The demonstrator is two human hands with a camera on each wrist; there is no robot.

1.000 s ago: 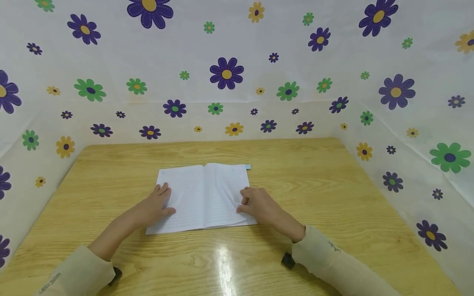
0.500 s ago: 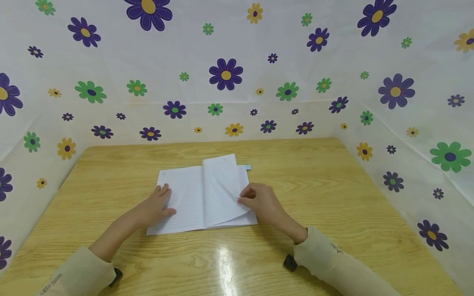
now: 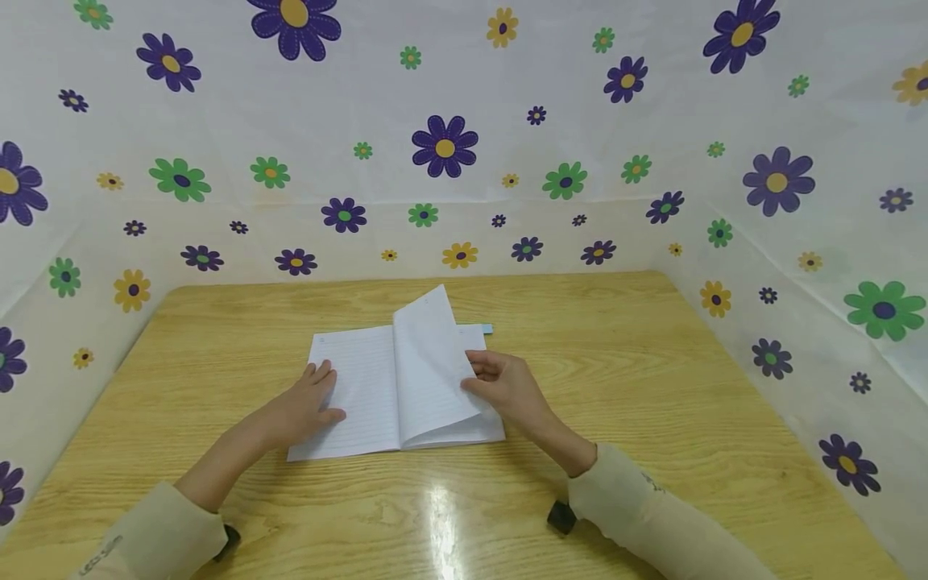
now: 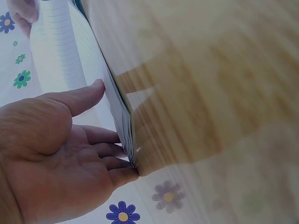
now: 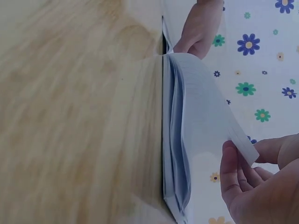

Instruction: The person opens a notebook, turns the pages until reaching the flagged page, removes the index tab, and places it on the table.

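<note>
An open lined notebook (image 3: 367, 388) lies on the wooden table, its spine pointing away from me. My left hand (image 3: 296, 409) rests on the outer edge of the left page, fingers spread; in the left wrist view its thumb and fingertips touch the notebook's edge. On the other side, my right hand (image 3: 511, 396) pinches the outer edge of a raised right-hand page (image 3: 429, 362). That page bends up and leans leftward, its top corner above the notebook's back edge. In the right wrist view the page edge (image 5: 246, 148) sits between thumb and fingers, above the lower pages.
The wooden table (image 3: 638, 370) extends around the notebook. A white flower-print sheet (image 3: 391, 105) stands along the back and both sides. A small light-blue tab (image 3: 487, 329) sticks out at the notebook's back right corner.
The right-hand page has lifted off the pages below, and its top corner has swung up and left. My right hand keeps hold of its edge; the left hand stays in place.
</note>
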